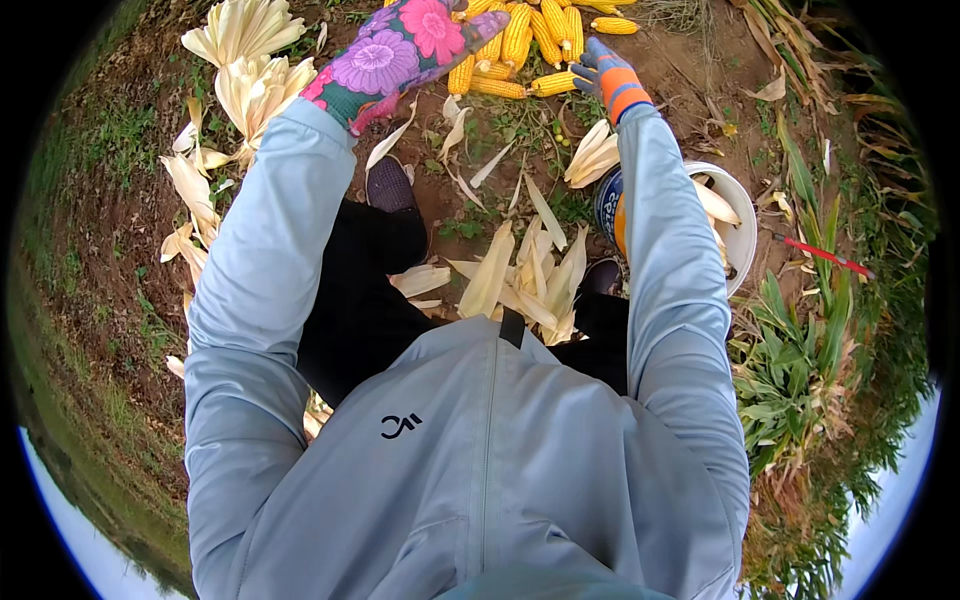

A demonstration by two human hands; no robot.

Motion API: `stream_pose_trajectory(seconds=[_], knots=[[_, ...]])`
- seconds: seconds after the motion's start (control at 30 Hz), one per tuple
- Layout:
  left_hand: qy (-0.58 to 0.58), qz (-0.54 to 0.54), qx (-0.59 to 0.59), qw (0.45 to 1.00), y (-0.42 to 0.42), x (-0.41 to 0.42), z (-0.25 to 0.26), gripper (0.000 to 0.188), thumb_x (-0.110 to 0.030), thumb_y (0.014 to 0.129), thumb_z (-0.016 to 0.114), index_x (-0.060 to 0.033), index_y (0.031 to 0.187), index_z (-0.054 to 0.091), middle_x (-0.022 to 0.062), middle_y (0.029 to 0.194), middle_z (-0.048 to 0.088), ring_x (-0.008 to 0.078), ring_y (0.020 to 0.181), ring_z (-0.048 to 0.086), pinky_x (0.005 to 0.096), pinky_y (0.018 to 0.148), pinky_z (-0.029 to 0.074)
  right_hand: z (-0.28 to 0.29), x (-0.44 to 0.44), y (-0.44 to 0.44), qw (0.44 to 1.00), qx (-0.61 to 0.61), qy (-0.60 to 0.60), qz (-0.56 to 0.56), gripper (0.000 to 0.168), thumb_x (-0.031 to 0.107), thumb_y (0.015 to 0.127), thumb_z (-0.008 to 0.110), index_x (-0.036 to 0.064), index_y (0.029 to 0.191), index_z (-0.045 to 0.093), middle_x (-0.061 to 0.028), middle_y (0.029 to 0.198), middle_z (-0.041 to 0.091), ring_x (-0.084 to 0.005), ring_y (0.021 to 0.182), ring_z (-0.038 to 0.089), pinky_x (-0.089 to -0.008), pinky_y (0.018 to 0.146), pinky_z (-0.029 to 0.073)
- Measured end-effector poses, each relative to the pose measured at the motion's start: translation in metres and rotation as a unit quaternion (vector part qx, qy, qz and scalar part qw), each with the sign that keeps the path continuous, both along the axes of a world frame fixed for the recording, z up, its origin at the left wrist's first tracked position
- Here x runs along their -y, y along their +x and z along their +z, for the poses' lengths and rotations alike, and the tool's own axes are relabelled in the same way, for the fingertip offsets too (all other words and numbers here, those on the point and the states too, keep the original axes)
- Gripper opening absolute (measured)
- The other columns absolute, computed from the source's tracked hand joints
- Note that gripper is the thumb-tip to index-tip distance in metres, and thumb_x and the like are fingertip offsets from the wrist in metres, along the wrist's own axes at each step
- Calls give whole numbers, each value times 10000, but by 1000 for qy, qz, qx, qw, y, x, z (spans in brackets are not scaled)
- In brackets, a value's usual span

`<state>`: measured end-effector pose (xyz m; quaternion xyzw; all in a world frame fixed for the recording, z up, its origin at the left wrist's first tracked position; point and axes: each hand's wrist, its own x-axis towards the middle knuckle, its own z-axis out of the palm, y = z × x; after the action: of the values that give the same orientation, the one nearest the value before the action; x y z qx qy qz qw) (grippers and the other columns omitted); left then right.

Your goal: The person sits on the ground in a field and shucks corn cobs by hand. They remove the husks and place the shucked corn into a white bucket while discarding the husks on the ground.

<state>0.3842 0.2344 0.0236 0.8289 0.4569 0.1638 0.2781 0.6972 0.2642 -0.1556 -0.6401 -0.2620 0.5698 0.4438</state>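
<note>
My left hand (405, 56) wears a glove with pink and purple flowers. It is stretched out at the left side of a pile of husked yellow corn cobs (517, 41), fingers extended and nothing visible in it. Some of its fingertips run past the top edge of the view. My right hand (606, 76), in a blue and orange striped glove, is at the pile's right side. Its fingers are spread and near a single corn cob (555, 83) at the pile's lower edge; whether they touch it I cannot tell.
Dry corn husks (536, 281) lie between my feet, with more husks (259, 90) along the left. A white plastic bucket (742, 195) holding husks stands partly behind my right forearm. Beyond it lies a red-handled tool (825, 255). Green corn plants (795, 367) border the right.
</note>
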Motion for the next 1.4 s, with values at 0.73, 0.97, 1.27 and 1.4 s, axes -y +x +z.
stream_pose_trajectory(seconds=[0.73,0.97,1.27,1.4], knots=[[-12,0,-37,999,-125,31,-35,480,-50,780,532,-97,1239,401,96,1272,394,228,1164,379,295,966,311,-172,161,-205,701,466,-6,540,611,255,632,699,216,1187,447,-178,1080,488,-319,974,516,-392,806,432],[-29,12,-45,998,-126,26,-43,460,-55,782,533,-90,1224,410,94,1242,406,222,1134,390,293,945,320,-206,117,-211,813,397,-27,425,207,183,696,640,101,882,599,-132,903,586,-301,845,568,-368,728,456],[-57,27,-61,996,-138,45,-28,434,-62,786,535,-82,1204,421,91,1203,422,215,1096,403,290,919,332,-202,61,-245,814,381,-1,438,348,225,733,617,114,1050,527,-142,985,570,-322,923,537,-392,771,436],[-61,37,-63,995,-143,54,-24,423,-65,787,535,-79,1195,426,90,1186,429,212,1079,409,288,907,337,-214,62,-250,788,400,-83,460,277,261,750,581,95,971,566,-151,957,578,-336,910,539,-407,778,431]])
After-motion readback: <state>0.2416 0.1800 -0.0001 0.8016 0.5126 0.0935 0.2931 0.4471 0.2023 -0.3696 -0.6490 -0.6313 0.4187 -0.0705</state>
